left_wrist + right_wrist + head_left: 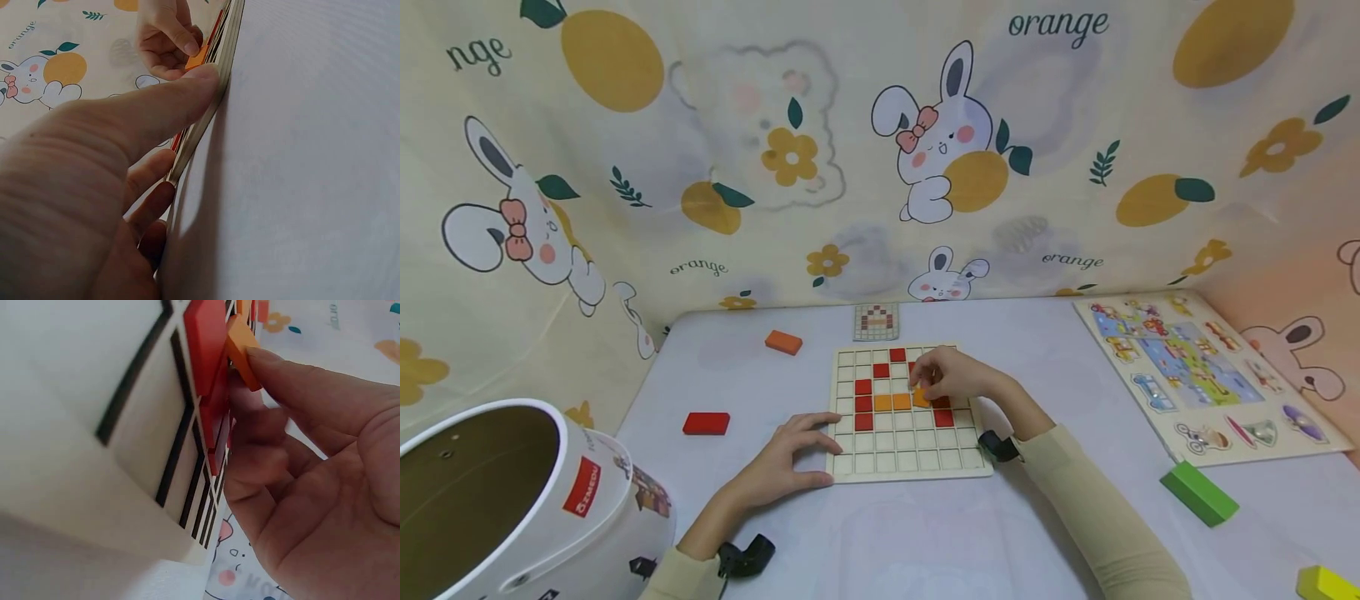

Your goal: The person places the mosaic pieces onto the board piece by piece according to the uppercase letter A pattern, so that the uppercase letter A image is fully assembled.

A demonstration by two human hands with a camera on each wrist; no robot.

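Observation:
A pale square grid board [910, 462] lies flat on the table, with several red tiles [863, 422] set in its cells. Two orange tiles [892, 402] sit side by side near its middle. My right hand [955, 372] pinches another orange tile [242, 353] between thumb and finger, tilted over the same row, close to the red tiles on the right. Against the board's left edge rests my left hand [782, 458], its fingers spread and the thumb [169, 103] on the rim. The curled fingers of the right hand partly cover the upper right cells.
Behind the board is a small pattern card [876, 322]. An orange block [784, 342] and a red block [706, 423] lie to the left, near a white bucket [617, 500]. On the right are a picture puzzle board [1210, 383], a green block [1199, 493] and a yellow block [1326, 583].

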